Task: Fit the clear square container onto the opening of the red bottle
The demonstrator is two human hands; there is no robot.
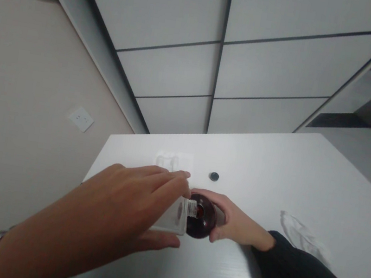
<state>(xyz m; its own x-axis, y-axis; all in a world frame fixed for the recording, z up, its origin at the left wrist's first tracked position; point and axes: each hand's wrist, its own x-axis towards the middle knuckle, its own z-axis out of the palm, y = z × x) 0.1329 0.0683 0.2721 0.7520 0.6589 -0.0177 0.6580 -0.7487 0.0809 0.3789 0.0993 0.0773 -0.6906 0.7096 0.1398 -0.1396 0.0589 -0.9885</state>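
My left hand (pixel 123 199) reaches in from the lower left and grips a small transparent square bottle (pixel 169 216) with a threaded neck. My right hand (pixel 239 222) comes from the right and holds a round dark glass bottle (pixel 201 221) filled with something deep red. The threaded neck of the transparent bottle touches or overlaps the round bottle's mouth. I cannot tell whether anything flows between them. My fingers hide part of both bottles. A small dark round cap (pixel 214 176) lies on the white table (pixel 272 171) just beyond my hands.
A transparent object (pixel 171 161) stands behind my left fingers. Crumpled transparent wrapping (pixel 300 235) lies to the right. A wall socket (pixel 81 118) sits on the beige wall at left. White seamed panels (pixel 168 70) fill the top of the view.
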